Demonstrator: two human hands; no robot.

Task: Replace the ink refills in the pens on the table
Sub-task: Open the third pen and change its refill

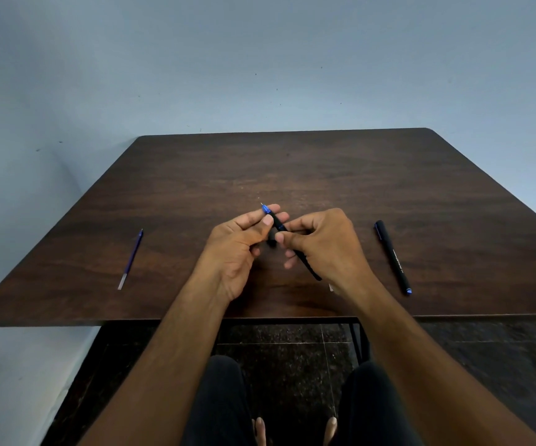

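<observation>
Right now your left hand (237, 239) pinches the blue tip end of the black pen (279, 226) above the middle of the counter (292, 169), while your right hand (321, 243) curls round its barrel. Well to your left lies a blue refill (130, 259); to your right, a second capped black pen (393, 257).

Both forearms extend forward and converge at centre. Left hand (237, 243): palm turned up, fingers curled, thumb and fingertips pinching. Right hand (328, 243): back facing up, fingers curled, thumb and index pinching, just beside the left.
</observation>
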